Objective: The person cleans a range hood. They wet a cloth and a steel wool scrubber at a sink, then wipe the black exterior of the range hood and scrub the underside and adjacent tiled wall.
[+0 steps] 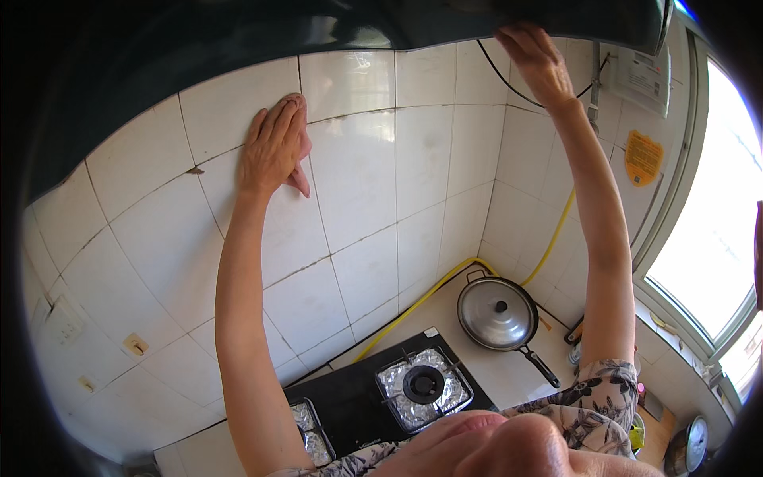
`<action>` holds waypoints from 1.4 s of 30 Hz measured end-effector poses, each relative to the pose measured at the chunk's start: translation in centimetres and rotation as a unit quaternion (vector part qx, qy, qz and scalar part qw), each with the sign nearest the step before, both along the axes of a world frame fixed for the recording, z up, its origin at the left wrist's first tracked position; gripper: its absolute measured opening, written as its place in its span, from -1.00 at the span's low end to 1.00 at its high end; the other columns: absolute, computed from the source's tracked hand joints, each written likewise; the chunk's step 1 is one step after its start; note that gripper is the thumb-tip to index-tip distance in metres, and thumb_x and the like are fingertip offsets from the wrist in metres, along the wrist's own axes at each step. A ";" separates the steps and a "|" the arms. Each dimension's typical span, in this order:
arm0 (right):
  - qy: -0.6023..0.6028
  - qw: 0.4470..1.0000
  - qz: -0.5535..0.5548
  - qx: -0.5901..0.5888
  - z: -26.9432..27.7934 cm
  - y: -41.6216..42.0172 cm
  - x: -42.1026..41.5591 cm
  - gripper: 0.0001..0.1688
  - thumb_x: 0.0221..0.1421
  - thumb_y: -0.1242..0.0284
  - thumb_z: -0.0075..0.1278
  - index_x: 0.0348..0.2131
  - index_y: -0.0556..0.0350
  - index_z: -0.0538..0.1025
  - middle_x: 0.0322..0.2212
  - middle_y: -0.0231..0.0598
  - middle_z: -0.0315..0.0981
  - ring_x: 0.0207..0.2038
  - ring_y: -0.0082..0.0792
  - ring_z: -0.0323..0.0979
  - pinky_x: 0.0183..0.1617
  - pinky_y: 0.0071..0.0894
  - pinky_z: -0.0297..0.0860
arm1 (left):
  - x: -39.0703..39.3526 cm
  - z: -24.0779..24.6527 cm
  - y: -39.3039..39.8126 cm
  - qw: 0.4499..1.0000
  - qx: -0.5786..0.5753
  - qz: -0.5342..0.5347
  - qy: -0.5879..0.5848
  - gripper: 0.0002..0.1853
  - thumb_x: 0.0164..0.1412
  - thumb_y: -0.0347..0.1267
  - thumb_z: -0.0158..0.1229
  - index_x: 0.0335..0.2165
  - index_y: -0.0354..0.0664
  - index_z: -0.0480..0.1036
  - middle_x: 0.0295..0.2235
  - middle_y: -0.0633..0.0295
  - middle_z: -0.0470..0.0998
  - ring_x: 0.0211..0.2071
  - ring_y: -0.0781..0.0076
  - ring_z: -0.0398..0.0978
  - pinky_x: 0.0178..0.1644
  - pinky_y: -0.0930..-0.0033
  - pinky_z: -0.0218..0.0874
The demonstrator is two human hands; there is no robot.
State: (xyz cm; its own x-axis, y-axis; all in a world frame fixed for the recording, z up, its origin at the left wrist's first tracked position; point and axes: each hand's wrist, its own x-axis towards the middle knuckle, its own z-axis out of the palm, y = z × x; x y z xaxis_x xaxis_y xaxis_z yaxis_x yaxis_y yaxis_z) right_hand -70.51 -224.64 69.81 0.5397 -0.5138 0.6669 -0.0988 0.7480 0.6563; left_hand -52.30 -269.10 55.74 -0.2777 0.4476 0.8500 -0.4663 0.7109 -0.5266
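Observation:
My left hand [271,146] presses a pink cloth [303,143] flat against the white tiled wall [357,173], with fingers pointing up. Part of the cloth shows past the right side of the hand, and one corner hangs down. High on the right, my right hand [533,59] reaches up to the lower edge of a dark, glossy range hood [369,24]. Its fingers are extended against the hood, the tips in shadow, and no loose object shows in it. Below both arms lies a black gas cooktop [351,399] with a foil-lined burner [424,384].
A lidded frying pan [499,313] stands in the counter corner, handle toward me. A yellow hose [411,310] runs along the wall. A black cable [506,80] hangs beside my right hand, near a white meter box [644,77]. A window [703,197] is at right.

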 end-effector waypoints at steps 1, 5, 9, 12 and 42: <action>-0.005 1.000 0.009 0.010 -0.2 -1.2 -0.1 -0.48 -0.01 0.60 0.20 0.00 -0.05 0.64 -0.01 -0.45 0.51 0.09 -0.36 0.42 0.13 -0.44 0.52 | 0.1 -0.1 -0.1 1.000 -0.003 -0.004 0.003 -0.43 0.33 -0.24 0.06 0.27 -0.03 0.28 0.28 0.39 0.29 0.27 0.45 0.28 0.42 0.21 0.01; -0.020 0.997 0.014 0.072 -0.7 -6.3 -2.9 -0.53 -0.04 0.58 0.19 -0.06 0.03 0.65 -0.02 -0.40 0.54 0.10 -0.36 0.42 0.14 -0.44 0.50 | 0.4 -0.7 0.3 1.000 -0.003 0.003 0.004 -0.45 0.33 -0.25 0.06 0.26 -0.03 0.31 0.25 0.39 0.32 0.26 0.46 0.30 0.42 0.22 0.00; -0.104 0.990 0.003 0.098 -0.6 -10.2 -4.9 -0.57 -0.05 0.60 0.19 -0.10 0.08 0.64 -0.02 -0.37 0.55 0.11 -0.34 0.42 0.16 -0.42 0.49 | 0.1 -0.5 0.8 1.000 -0.013 0.017 0.017 -0.47 0.32 -0.25 0.05 0.24 -0.02 0.33 0.24 0.38 0.34 0.26 0.47 0.30 0.42 0.23 0.00; -0.030 0.992 0.047 0.118 0.1 -10.8 -5.9 -0.70 -0.07 0.63 0.17 -0.24 0.13 0.62 -0.16 -0.34 0.54 -0.02 -0.32 0.49 0.03 -0.39 0.53 | -0.2 -0.3 0.6 0.999 -0.011 0.027 0.019 -0.44 0.28 -0.25 0.05 0.24 0.02 0.34 0.24 0.42 0.35 0.27 0.49 0.28 0.44 0.26 -0.06; 0.040 0.992 -0.118 0.033 1.9 7.1 5.5 -0.27 0.00 0.62 0.20 0.17 -0.27 0.52 0.12 -0.47 0.40 0.14 -0.33 0.39 0.15 -0.32 0.54 | -0.5 -0.9 -0.4 1.000 0.008 0.015 0.015 -0.43 0.32 -0.29 0.05 0.27 -0.02 0.29 0.29 0.39 0.27 0.30 0.50 0.25 0.44 0.22 -0.01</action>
State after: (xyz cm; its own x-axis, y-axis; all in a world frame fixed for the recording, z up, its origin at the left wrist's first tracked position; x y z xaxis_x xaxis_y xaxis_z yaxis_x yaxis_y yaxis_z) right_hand -65.01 -217.59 71.66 0.4487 -0.6732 0.5877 0.1288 0.6995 0.7029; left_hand -52.82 -269.48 54.83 -0.2645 0.4261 0.8651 -0.5031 0.7043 -0.5008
